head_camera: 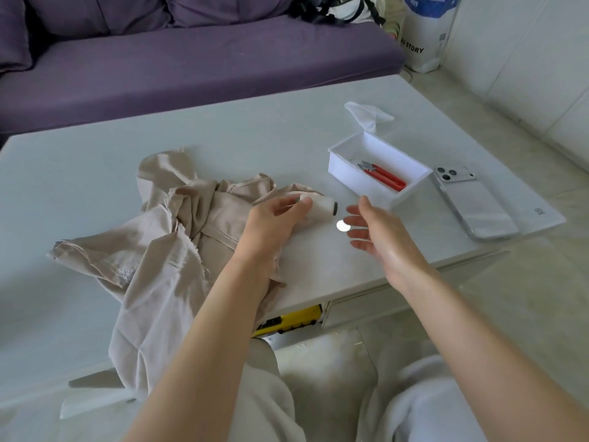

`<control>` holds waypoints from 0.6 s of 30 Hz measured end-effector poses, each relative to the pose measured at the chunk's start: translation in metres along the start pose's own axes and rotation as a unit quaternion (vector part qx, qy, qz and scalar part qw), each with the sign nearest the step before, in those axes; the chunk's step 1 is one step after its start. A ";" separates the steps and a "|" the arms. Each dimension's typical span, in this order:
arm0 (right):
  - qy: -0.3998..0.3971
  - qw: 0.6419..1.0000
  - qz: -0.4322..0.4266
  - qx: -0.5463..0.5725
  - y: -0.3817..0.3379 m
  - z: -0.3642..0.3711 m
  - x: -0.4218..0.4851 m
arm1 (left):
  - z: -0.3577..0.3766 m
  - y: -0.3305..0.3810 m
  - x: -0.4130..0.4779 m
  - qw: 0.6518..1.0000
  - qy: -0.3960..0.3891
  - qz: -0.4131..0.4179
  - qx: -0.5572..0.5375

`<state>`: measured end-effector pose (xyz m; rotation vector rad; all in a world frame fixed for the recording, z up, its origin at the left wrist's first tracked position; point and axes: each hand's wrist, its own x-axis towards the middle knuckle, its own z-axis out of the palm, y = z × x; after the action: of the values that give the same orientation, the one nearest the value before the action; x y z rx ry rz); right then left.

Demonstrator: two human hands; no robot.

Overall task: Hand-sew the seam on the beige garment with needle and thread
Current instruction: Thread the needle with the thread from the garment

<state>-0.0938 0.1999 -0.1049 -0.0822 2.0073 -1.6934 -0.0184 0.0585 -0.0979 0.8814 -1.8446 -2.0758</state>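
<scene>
- Starting with the left grip?
- Curling thumb and fingers round a white thread spool, holding it sideways, dark end cap pointing right.
- Resting it on the table or lifting it?
- Cannot tell; sitting right at the cloth's edge.
- And looking at the right grip?
- Hovering just right of the spool, fingers spread wide, palm turning toward it, holding nothing, touching nothing.
- Finding the beige garment where?
- Lying crumpled on the table, left of and beneath the left grip, passing under that forearm and hanging over the near edge, showing a frayed raw edge near the middle.
- Noting anything beyond the right grip?
- Seeing an open white box just past it, holding red thread snips; spotting a white tissue poking up behind the box and a phone lying lenses up to the box's right.
- Farther off?
- Facing a purple sofa behind the table.
</scene>
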 end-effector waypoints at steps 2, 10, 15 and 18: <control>-0.059 0.995 0.044 0.070 -0.004 0.005 -0.008 | 0.002 0.002 -0.002 1.000 0.011 -0.004 -0.019; -0.104 0.994 0.026 0.017 -0.003 0.018 -0.014 | 0.012 -0.001 -0.002 0.998 0.002 -0.042 -0.039; -0.086 0.996 0.032 0.022 -0.002 0.021 -0.012 | 0.012 0.001 -0.001 0.997 0.002 -0.060 -0.057; -0.095 0.994 0.043 0.031 -0.001 0.022 -0.012 | 0.013 0.002 0.000 0.994 0.001 -0.081 -0.079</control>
<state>-0.0742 0.1841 -0.1016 -0.1285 1.7923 -1.6286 -0.0262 0.0688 -0.0955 1.0212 -1.6278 -2.2791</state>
